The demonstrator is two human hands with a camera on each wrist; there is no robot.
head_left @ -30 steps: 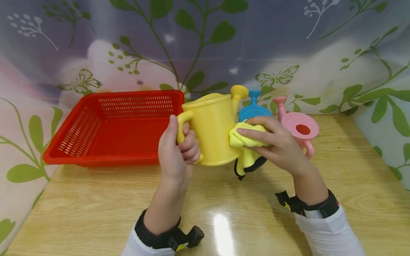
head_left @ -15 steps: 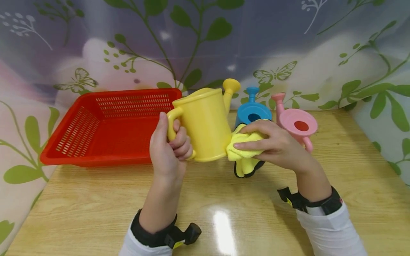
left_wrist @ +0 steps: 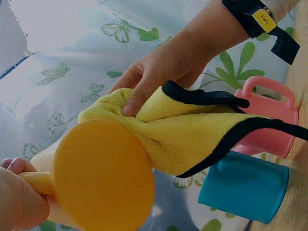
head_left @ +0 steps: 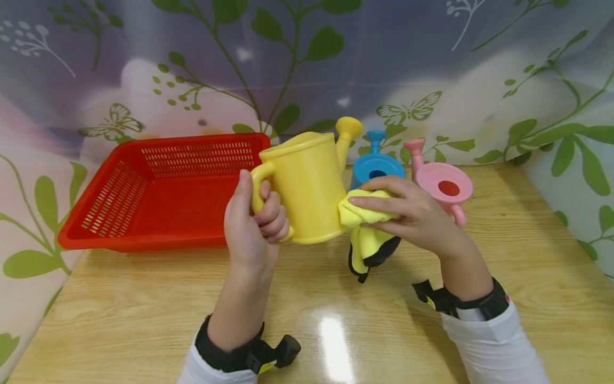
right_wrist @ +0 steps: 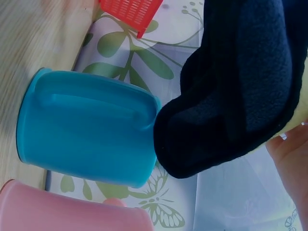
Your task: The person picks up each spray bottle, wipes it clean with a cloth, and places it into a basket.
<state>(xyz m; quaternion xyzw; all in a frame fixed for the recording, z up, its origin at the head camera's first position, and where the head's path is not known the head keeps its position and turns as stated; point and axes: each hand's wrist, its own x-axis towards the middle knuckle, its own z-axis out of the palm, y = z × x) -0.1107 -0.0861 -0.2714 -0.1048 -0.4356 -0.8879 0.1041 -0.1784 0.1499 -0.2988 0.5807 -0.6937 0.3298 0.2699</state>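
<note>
Yellow watering can [head_left: 307,186] has shifted slightly left (cloth [head_left: 355,215] touching it).

A red basket [head_left: 144,243] stands left on the table [head_left: 384,336], a blue can [right_wrist: 91,130] and pink can [head_left: 433,180] right, before a backdrop [head_left: 408,58] of leaves and butterflies.

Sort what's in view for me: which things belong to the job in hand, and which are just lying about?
In the job:
- yellow watering can, its handle gripped by the left hand
- yellow cloth, held against the can's side by the right hand

Apparently lying about, untouched now:
- red basket
- blue watering can
- pink watering can
</note>
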